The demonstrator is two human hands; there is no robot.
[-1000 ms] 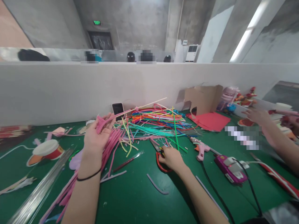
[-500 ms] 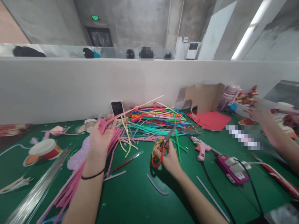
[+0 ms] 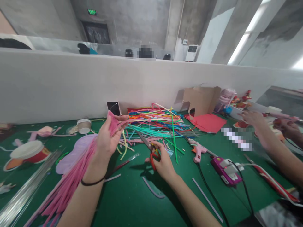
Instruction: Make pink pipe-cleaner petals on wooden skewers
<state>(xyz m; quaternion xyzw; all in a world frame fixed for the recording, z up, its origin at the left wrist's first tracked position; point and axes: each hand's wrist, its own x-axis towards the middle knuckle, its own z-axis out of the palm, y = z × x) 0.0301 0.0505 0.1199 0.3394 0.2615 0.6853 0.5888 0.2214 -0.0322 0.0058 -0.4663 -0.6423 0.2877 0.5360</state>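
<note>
Two hands busy over the green surface (image 3: 123, 205) — left hand (image 3: 106, 140) has its grip pinched on a pink strip (image 3: 113, 122), held up toward the far edge, and right hand (image 3: 164, 160) is wrapped round scissors (image 3: 149, 145). Looks like cutting prep to me — a snip would need strip steady, scissors brought up to it.

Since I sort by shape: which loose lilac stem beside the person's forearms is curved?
The lilac stem nearest the right hand bends in an arc; the long one nearest the pink glue gun and the short one by the wristband look straight.
</note>
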